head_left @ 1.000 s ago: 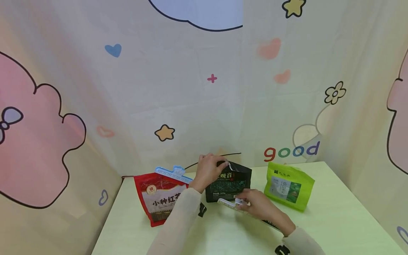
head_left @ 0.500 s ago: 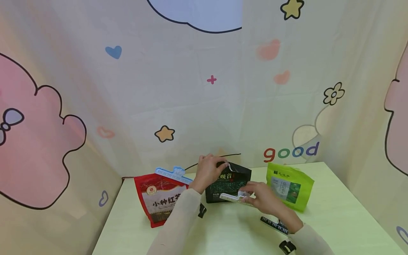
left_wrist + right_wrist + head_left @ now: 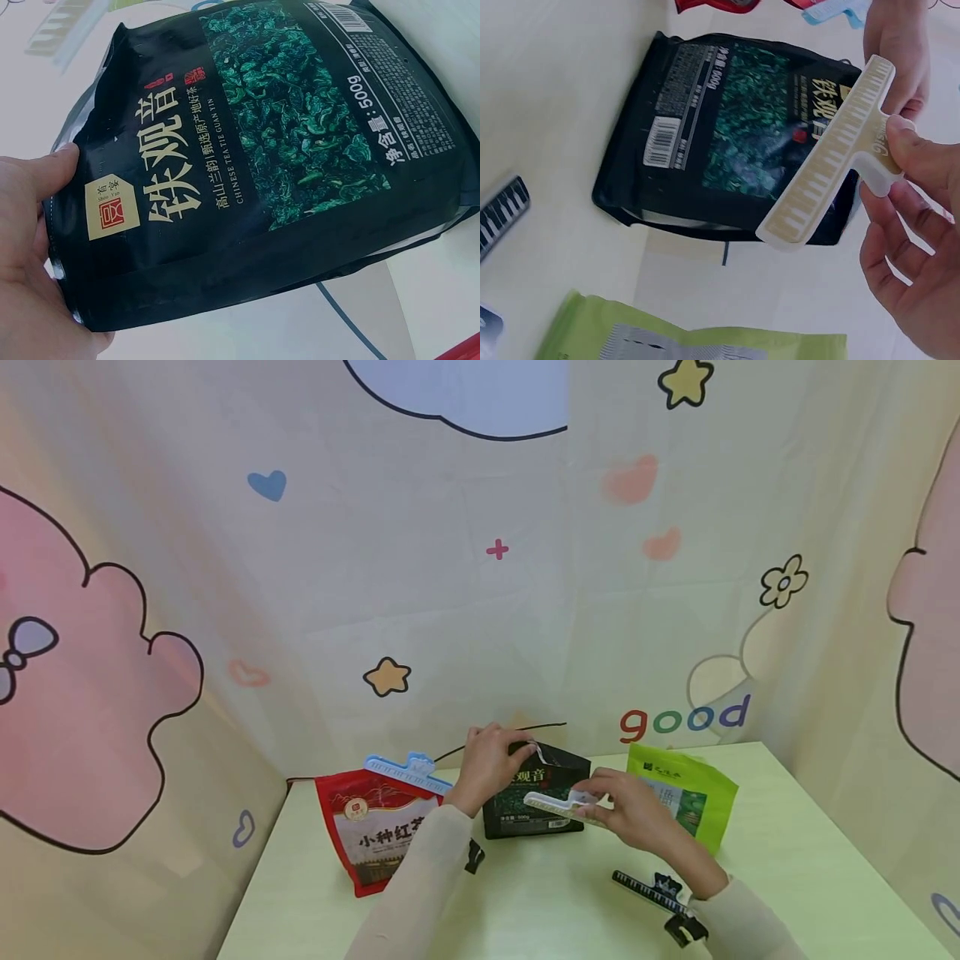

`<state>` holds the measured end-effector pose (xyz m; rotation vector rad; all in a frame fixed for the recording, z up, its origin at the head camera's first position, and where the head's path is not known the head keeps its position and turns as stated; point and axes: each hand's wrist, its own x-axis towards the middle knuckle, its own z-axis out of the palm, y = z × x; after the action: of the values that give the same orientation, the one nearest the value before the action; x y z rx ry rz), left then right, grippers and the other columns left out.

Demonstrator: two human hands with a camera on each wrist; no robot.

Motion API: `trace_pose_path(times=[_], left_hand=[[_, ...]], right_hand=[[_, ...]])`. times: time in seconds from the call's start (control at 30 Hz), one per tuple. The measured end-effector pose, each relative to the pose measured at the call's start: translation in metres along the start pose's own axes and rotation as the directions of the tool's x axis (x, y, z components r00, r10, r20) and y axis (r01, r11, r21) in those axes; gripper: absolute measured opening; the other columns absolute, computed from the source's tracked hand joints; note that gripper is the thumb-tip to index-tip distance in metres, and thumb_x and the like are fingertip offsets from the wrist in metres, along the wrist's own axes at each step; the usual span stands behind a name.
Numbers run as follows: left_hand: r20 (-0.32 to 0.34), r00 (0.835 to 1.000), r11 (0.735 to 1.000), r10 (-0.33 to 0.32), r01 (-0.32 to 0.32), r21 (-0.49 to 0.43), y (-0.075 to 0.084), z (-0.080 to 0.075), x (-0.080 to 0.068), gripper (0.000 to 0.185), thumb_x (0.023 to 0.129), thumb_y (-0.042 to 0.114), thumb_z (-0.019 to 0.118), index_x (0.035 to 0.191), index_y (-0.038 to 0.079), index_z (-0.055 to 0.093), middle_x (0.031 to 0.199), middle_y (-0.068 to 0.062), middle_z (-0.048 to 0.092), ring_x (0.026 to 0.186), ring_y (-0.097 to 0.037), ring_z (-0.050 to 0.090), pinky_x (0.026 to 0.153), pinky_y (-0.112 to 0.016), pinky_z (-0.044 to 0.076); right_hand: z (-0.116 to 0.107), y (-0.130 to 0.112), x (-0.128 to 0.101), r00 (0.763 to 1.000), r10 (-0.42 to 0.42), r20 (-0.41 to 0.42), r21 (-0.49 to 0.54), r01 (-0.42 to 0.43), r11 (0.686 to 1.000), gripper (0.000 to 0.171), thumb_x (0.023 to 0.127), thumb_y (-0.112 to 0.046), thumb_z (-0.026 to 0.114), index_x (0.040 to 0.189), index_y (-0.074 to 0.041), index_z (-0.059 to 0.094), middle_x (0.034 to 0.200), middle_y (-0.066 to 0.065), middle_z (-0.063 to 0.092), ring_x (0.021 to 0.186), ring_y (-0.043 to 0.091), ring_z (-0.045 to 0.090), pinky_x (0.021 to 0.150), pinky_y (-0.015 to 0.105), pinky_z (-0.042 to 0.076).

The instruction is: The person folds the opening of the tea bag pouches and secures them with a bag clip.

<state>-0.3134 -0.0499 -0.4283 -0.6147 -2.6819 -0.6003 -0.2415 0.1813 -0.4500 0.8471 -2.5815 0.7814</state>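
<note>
My left hand (image 3: 491, 768) pinches the top edge of a black tea bag (image 3: 513, 817), thumb on the front. In the left wrist view the bag (image 3: 292, 120) shows a green leaf picture and white print; the left hand (image 3: 30, 247) is at its top end. My right hand (image 3: 637, 810) pinches the handle of a white bag clip (image 3: 546, 802) with a piano-key pattern, held in front of the bag. In the right wrist view the clip (image 3: 829, 161), gold inside its white rim, overlaps the bag, with the thumb and fingers of the right hand (image 3: 922, 247) on its handle.
At the left stands a red tea bag (image 3: 382, 831) with a blue clip (image 3: 401, 770) along its top. A green tea bag (image 3: 693, 806) stands at the right, partly behind my right hand. A black piano-key clip (image 3: 645, 890) lies on the table (image 3: 555, 902) near my right sleeve.
My right hand has raised the white clip from low near the table to in front of the black bag. The black clip now shows more fully. The left hand has stayed put.
</note>
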Motion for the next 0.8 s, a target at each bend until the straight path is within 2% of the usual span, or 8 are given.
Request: trace_pose_path(times=[0.2,0.4,0.57,0.8], left_hand=[[-0.003,1.0,1.0,0.01,-0.009,0.011,-0.001,0.001,0.0,0.024,0.096,0.039,0.061,0.112,0.028,0.075,0.101,0.008,0.075,0.089,-0.015,0.058,0.09,-0.038,0.038],[-0.005,1.0,1.0,0.009,-0.009,0.006,0.001,0.0,-0.001,0.025,0.096,0.039,0.061,0.113,0.027,0.075,0.107,0.007,0.074,0.091,-0.015,0.058,0.092,-0.038,0.038],[-0.011,1.0,1.0,0.01,-0.01,-0.002,0.001,-0.001,-0.001,0.025,0.096,0.038,0.061,0.113,0.026,0.075,0.105,0.006,0.074,0.09,-0.016,0.058,0.093,-0.039,0.038],[-0.014,1.0,1.0,0.011,-0.011,-0.002,0.0,0.0,-0.001,0.025,0.096,0.039,0.061,0.113,0.026,0.075,0.098,0.006,0.074,0.086,-0.015,0.057,0.092,-0.039,0.039]], right_hand=[[-0.006,0.002,0.003,0.999,0.03,-0.044,-0.03,-0.031,0.999,0.02,0.08,-0.021,0.08,0.099,-0.017,0.075,0.081,-0.013,0.064,0.075,0.005,0.058,0.062,0.021,0.043],[-0.011,0.009,0.005,0.993,0.008,-0.119,0.005,-0.008,1.0,0.019,0.077,-0.016,0.082,0.095,-0.018,0.075,0.082,-0.011,0.067,0.073,0.005,0.058,0.06,0.02,0.043],[-0.019,0.013,0.008,0.987,0.029,-0.159,0.039,-0.023,0.999,0.018,0.077,-0.014,0.081,0.093,-0.018,0.074,0.086,-0.007,0.069,0.07,0.004,0.055,0.058,0.02,0.045],[-0.025,0.024,0.013,0.97,0.03,-0.24,0.024,-0.025,0.999,0.017,0.076,-0.012,0.082,0.091,-0.015,0.075,0.086,-0.004,0.073,0.066,0.002,0.052,0.057,0.02,0.045]])
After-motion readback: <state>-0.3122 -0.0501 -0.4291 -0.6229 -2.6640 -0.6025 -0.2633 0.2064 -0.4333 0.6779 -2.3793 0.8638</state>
